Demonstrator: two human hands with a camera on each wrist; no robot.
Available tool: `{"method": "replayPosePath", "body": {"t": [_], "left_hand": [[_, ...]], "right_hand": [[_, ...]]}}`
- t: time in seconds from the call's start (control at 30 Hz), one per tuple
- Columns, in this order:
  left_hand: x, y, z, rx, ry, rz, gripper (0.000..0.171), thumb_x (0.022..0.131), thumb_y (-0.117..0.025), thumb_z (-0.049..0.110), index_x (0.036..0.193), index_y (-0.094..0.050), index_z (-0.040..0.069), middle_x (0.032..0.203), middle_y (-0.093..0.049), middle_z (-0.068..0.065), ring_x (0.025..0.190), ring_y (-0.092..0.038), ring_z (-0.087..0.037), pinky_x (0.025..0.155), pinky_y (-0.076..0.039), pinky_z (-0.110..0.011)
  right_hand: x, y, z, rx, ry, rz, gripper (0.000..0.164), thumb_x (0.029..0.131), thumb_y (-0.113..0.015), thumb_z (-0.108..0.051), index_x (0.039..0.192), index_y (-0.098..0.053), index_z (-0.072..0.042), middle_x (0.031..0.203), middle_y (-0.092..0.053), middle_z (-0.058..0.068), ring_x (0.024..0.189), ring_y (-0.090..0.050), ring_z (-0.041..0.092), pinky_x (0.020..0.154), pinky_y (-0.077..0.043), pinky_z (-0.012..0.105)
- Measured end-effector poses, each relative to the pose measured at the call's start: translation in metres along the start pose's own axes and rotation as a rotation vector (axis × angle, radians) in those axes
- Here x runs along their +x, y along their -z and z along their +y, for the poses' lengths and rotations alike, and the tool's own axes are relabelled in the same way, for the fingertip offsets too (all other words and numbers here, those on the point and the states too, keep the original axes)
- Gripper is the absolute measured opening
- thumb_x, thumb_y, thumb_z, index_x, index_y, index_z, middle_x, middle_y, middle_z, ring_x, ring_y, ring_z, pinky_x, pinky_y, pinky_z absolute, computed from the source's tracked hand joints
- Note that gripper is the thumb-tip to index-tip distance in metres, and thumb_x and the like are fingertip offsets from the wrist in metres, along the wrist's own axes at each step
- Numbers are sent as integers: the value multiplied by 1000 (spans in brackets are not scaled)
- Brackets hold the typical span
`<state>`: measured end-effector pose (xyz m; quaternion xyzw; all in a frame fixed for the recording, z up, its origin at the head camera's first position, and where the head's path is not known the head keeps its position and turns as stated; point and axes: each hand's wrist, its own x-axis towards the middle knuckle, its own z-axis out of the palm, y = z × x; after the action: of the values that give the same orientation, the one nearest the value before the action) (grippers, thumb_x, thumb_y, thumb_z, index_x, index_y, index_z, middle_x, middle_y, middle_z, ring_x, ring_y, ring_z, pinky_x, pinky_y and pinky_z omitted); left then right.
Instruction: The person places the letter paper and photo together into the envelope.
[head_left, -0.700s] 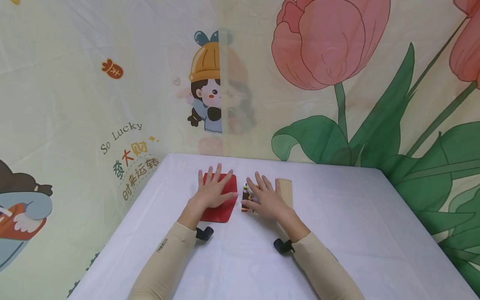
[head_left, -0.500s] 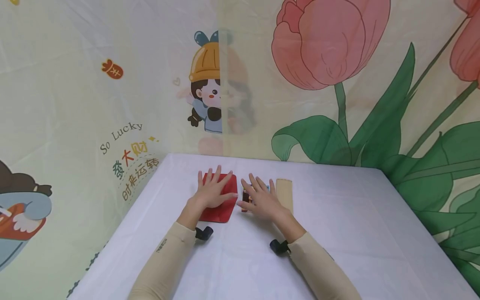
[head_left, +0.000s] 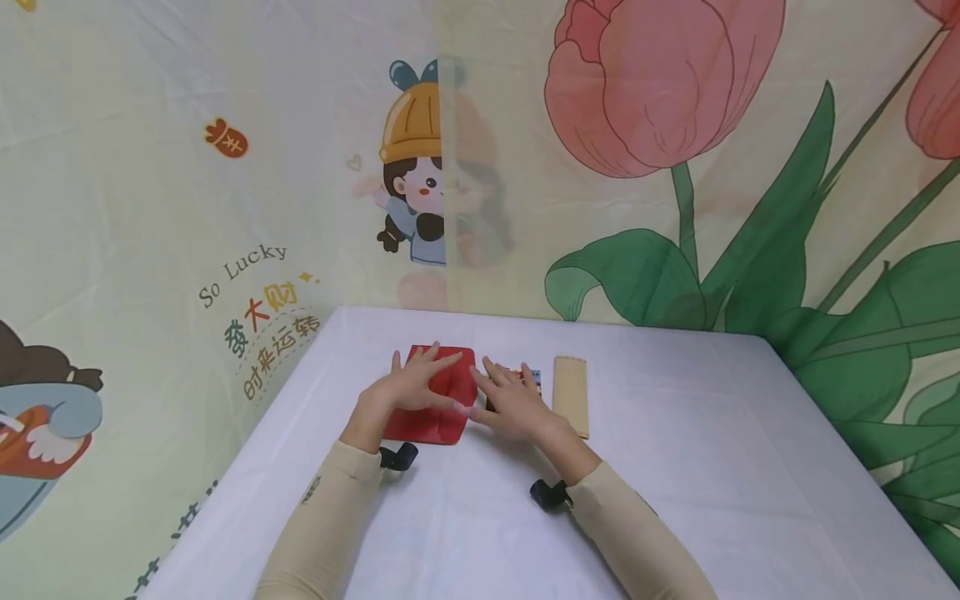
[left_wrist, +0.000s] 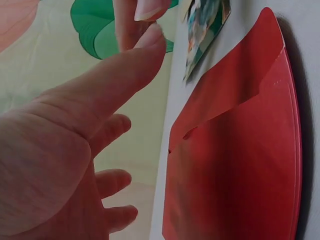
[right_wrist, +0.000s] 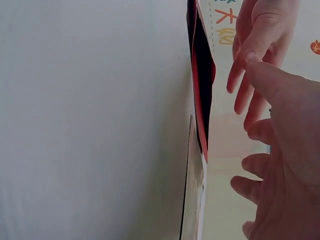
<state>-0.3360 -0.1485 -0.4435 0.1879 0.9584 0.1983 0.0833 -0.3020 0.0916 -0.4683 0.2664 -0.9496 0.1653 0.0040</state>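
Observation:
My left hand (head_left: 408,388) hovers over a red envelope (head_left: 452,380) on the table, fingers spread and holding nothing. In the left wrist view the envelope (left_wrist: 245,165) lies below the hand, its flap toward the card. My right hand (head_left: 519,408) is above a colourful printed card (head_left: 536,377), fingers extended, and hides most of it. The two thumbs meet or nearly meet between envelope and card; the right wrist view shows the tips overlapping, but whether they touch I cannot tell. In that view the envelope (right_wrist: 204,80) has a dark gap along its edge.
A flat beige strip (head_left: 572,398) lies right of the card. All of it rests on a white-covered table (head_left: 675,467). Behind stands a backdrop (head_left: 495,283) printed with tulips and cartoon figures. Each wrist carries a small black camera (head_left: 551,494).
My left hand has shifted slightly left and nearer, its thumb turning toward the right. My right hand has moved left, bringing the thumbs together and uncovering the beige strip.

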Motion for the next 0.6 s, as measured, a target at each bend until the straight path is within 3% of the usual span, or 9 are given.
{"method": "replayPosePath", "body": {"t": [0.2,0.33,0.5,0.6], "left_hand": [[-4,2,2,-32,37,-91,110,68,-94,49,161,-35,39,172,-22,-13,156,-24,-41,113,-13,-84],[-8,2,3,-32,89,-148,101,64,-97,44,153,-47,43,172,-22,-11,157,-22,-41,112,-18,-84],[-9,2,2,-76,140,-231,85,61,-100,36,136,-61,47,173,-20,-9,155,-23,-43,106,-46,-69],[-9,2,2,-110,140,-265,76,61,-101,31,127,-65,46,173,-19,-11,156,-20,-43,99,-55,-60]], "right_hand": [[1,-3,-2,28,21,-72,85,97,-59,-63,166,-27,-22,172,-28,8,158,-29,32,126,-8,66],[0,-4,-3,26,44,-154,81,98,-57,-63,164,-34,-21,171,-31,6,159,-28,29,127,-8,65],[0,-8,-2,-4,63,-221,77,98,-56,-66,161,-40,-22,170,-33,3,159,-27,24,128,-7,63],[-1,-9,-2,-20,65,-224,76,98,-55,-67,159,-43,-23,170,-34,2,159,-27,22,128,-7,63]]}}
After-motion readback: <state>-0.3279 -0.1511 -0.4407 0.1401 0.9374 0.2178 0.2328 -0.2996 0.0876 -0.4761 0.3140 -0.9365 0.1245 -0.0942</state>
